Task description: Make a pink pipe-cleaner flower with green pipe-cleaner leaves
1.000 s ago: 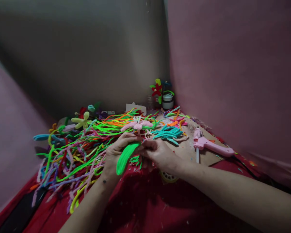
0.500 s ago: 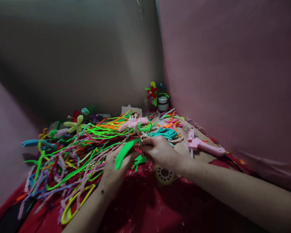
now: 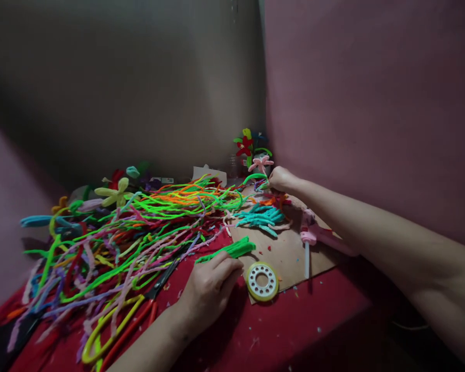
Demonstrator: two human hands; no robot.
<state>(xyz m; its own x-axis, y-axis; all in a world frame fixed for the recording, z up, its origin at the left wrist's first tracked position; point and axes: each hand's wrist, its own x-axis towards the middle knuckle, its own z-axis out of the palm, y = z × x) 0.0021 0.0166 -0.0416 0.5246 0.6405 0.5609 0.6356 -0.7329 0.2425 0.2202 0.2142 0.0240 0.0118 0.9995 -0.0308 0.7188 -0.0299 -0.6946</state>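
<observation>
My right hand is closed on a pink pipe-cleaner flower at the far side of the table. A curved green leaf reaches out to the left from the same fist, and the stem inside the fingers is hidden. My left hand rests low over the red cloth with its fingers curled in; whether anything is inside them is hidden. Just beyond its knuckles lies a bundle of short green pipe cleaners. A roll of tape lies flat to the right of my left hand.
Loose pipe cleaners cover the left side, with scissors among them. Turquoise pieces lie on a cardboard sheet, beside a pink glue gun. Finished flowers stand at the back, near the walls.
My right hand has carried the pink flower with its green leaf away from my left hand, to the back right. My left hand has let go of it and dropped nearer the cloth.
</observation>
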